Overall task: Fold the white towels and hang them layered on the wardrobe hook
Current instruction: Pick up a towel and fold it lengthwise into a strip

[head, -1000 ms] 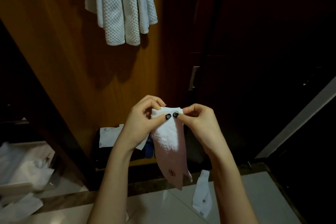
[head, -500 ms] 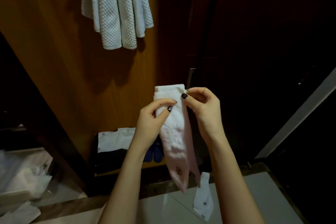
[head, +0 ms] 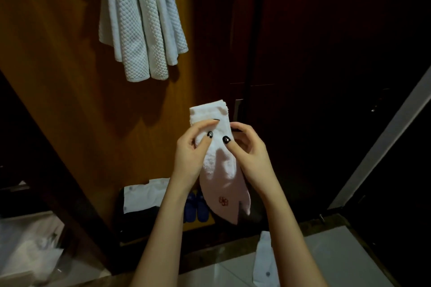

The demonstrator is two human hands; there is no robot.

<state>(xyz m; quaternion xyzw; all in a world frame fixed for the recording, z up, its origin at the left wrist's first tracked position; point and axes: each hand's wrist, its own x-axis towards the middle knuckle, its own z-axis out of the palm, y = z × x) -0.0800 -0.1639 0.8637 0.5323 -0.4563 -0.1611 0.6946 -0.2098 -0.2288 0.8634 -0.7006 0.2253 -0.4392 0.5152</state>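
Note:
A small white towel, folded into a narrow strip with a red embroidered mark near its lower end, hangs between both hands in front of the wardrobe. My left hand grips its left edge with thumb across the front. My right hand pinches its right edge. The folded top sticks up above my fingers. Several white waffle towels hang on the wooden wardrobe panel at upper left; the hook itself is hidden behind them.
Blue slippers and a white garment lie in the wardrobe's bottom. Another white cloth lies on the pale floor below. Crumpled white material sits at lower left. Dark wardrobe doors fill the right.
Both hands have lifted the folded towel higher, toward the hanging towels, and slid down from its top edge. The view has tilted up slightly.

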